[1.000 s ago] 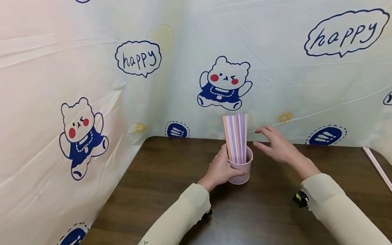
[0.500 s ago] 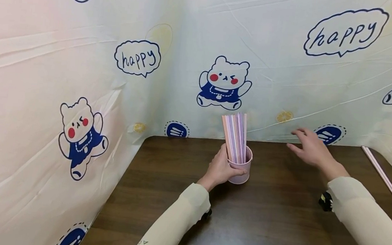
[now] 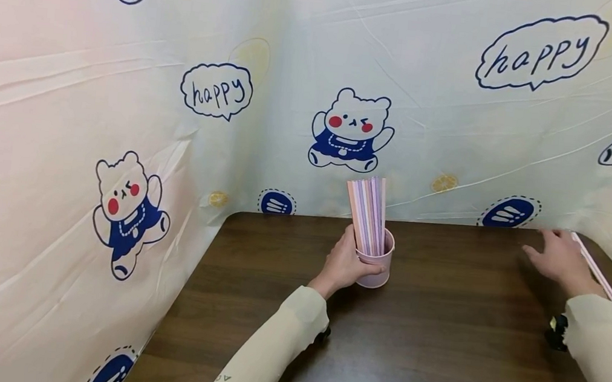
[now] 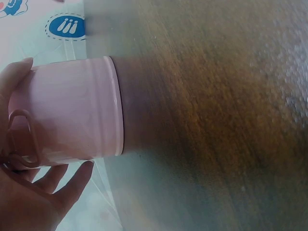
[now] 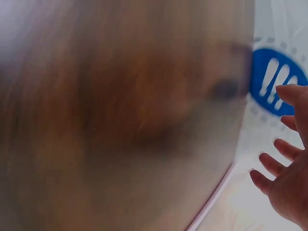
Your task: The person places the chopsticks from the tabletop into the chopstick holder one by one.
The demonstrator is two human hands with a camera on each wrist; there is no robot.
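Note:
My left hand [image 3: 346,261] grips a small pink metal bucket [image 3: 377,277], thumb across its near side. In the left wrist view the bucket [image 4: 67,110] shows its side and base rim on the table, a wire loop near the hand [image 4: 31,197]. Upright in it leans a bundle of orange, lilac and white straws [image 3: 367,214]. Over the table's far right corner is my right hand [image 3: 556,261], fingers spread in the right wrist view and nothing held. Just beside it lie pale pink straws [image 3: 596,272], partly hidden by the hand and sleeve; one straw [image 5: 209,201] shows below that hand.
The dark wooden table [image 3: 435,336] ends at a patterned cloth [image 3: 437,129] hung along its back and sides. The cloth carries bears and "happy" speech bubbles. A small dark device [image 3: 557,333] sits under the right wrist.
My right hand has swung from beside the bucket to the right, reaching the straws at the table's right side. The left hand and bucket have stayed put.

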